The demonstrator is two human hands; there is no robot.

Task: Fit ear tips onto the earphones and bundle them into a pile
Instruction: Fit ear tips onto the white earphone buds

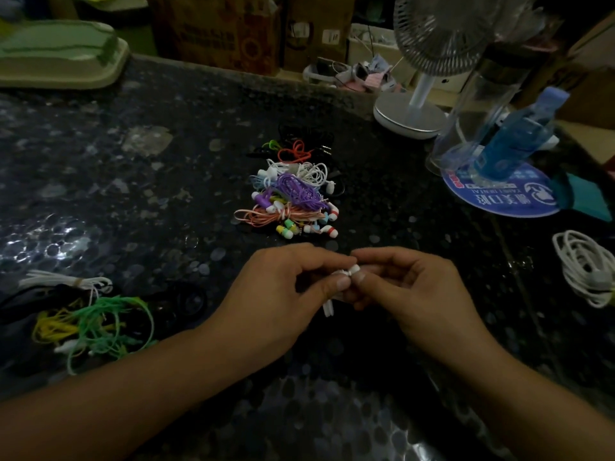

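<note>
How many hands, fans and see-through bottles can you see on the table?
Hands: 2, the left hand and the right hand, both pinching a white earphone.
Fans: 1, the white desk fan.
Clear bottles: 1, the clear bottle.
Total: 4.

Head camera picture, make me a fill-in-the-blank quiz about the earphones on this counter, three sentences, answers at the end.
1. Both hands, left hand and right hand, pinch a ____ earphone.
2. On top of the bundled pile lies a coil of ____ cable.
3. The loose green and yellow cables lie to the ____ of the hands.

Missing words: white; purple; left
</note>
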